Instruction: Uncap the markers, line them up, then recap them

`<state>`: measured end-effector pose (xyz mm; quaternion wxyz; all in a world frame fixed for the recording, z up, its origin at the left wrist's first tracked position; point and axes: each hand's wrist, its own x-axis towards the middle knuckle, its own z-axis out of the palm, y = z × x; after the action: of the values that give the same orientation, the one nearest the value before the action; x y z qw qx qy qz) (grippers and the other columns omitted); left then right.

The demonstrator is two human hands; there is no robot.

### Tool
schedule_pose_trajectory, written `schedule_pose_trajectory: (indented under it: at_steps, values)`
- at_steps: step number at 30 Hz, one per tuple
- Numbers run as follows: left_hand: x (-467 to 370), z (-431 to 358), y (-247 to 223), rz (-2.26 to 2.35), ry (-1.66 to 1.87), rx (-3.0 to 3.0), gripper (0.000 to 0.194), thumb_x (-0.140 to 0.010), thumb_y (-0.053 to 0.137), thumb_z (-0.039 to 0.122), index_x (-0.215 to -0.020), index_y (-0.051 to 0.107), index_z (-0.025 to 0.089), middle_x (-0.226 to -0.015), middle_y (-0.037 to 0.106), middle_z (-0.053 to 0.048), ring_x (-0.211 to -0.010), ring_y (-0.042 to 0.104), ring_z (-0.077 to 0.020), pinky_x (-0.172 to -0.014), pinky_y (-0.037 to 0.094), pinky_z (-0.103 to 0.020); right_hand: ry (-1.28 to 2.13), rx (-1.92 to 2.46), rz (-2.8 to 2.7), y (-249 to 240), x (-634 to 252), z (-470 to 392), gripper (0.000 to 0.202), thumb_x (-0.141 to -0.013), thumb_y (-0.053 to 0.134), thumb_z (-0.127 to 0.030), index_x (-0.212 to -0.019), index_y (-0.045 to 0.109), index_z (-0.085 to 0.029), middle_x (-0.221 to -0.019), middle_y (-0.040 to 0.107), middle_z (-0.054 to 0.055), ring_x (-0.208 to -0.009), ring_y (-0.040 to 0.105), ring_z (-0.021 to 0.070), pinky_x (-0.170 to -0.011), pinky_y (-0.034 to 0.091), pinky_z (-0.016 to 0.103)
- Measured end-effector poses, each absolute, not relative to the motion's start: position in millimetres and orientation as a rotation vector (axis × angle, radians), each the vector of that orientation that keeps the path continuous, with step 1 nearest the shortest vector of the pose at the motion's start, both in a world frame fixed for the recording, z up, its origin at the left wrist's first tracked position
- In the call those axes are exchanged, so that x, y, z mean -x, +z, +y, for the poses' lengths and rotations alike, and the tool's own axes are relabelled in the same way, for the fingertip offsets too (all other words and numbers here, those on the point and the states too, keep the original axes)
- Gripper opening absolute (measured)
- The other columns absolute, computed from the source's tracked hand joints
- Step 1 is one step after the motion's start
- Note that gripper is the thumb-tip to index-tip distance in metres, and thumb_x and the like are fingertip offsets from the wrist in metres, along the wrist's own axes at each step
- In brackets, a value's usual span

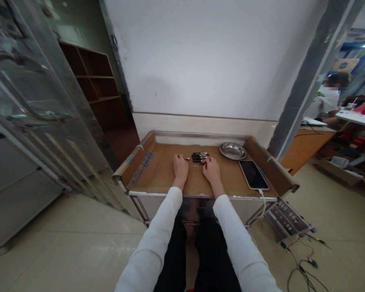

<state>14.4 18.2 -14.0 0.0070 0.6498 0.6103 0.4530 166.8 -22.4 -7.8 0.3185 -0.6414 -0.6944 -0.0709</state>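
Several black marker pens (200, 156) lie side by side in a small bundle on the cardboard-lined cart top (158, 178), between my two hands. My left hand (180, 168) rests just left of the bundle, fingers curled. From its fingertips pokes the short end of what looks like a marker, pointing toward the bundle. At the bundle's right front corner, my right hand (212, 171) has its fingers closed on a dark marker, of which only the tip shows. Both palms face down, and the fingers hide most of what they hold.
A round metal dish (232, 151) stands at the back right of the cart. In front of it lies a smartphone (253, 175) with a white cable (264, 205) over the edge. Raised cardboard sides (269, 166) flank the top. A person (328, 97) sits far right.
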Motion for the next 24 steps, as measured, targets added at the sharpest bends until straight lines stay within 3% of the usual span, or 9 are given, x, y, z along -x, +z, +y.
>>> schedule_pose_trajectory:
  at_steps: [16,20,24]
  values:
    - [-16,16,-8,1.878,1.349,-1.933,0.023,-0.084,0.046,0.006,-0.101,0.06,0.01,-0.107,0.05,-0.016,-0.108,0.054,-0.0241,-0.098,0.044,-0.038,-0.114,1.775,-1.866,0,-165,-27,0.021,-0.087,0.046,-0.012,-0.099,0.062,-0.016,-0.105,0.06,0.011,-0.1,0.049,0.0228,-0.084,0.034,0.032]
    - [-16,10,-1,1.584,1.312,-2.138,0.03,-0.078,0.044,0.001,-0.099,0.06,0.015,-0.107,0.052,-0.012,-0.104,0.056,-0.0216,-0.097,0.046,-0.037,-0.142,1.763,-1.86,-3,-166,-25,0.022,-0.087,0.045,-0.012,-0.101,0.061,-0.017,-0.104,0.059,0.011,-0.098,0.049,0.0226,-0.085,0.034,0.032]
    - [-18,7,2,1.137,0.997,-2.441,0.036,-0.071,0.043,-0.003,-0.092,0.063,0.018,-0.102,0.056,-0.008,-0.099,0.057,-0.0199,-0.098,0.046,-0.037,-0.162,1.773,-1.835,-6,-166,-23,0.022,-0.087,0.046,-0.013,-0.103,0.061,-0.017,-0.104,0.059,0.01,-0.096,0.05,0.0222,-0.085,0.034,0.032]
